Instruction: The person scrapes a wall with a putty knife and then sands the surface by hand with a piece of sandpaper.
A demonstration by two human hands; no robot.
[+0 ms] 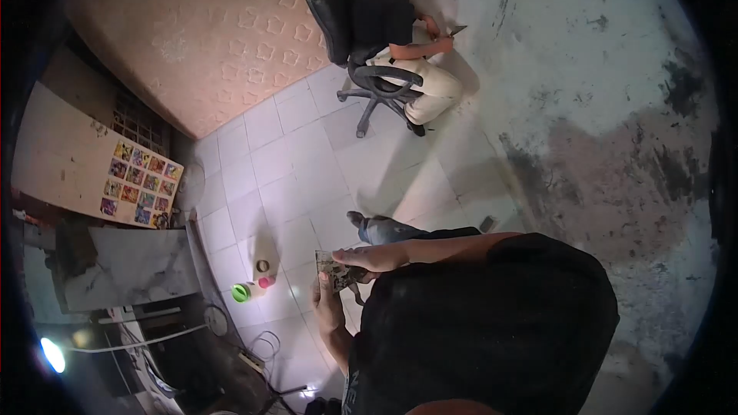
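Note:
A small flat rectangular piece (332, 267), partly see-through with dark mottled marks, is held between my two hands. My left hand (328, 306) grips its lower edge, with the thumb lying on the face of the piece. From the other side, my right hand (372, 259) pinches it near the upper edge, thumb on top. Some of the fingers of both hands are hidden behind the piece. What kind of thing it is, I cannot make out. A dark shirt (484, 323) fills the view below my right forearm.
Another person (382, 11) sits on a black office chair (329, 19), holding a thin flat object (458, 30). On the tiled floor (288, 173) stand a green-lidded container (241, 292) and a pink-topped item (266, 282). Cables (265, 344) and a lit lamp (52, 355) are at lower left.

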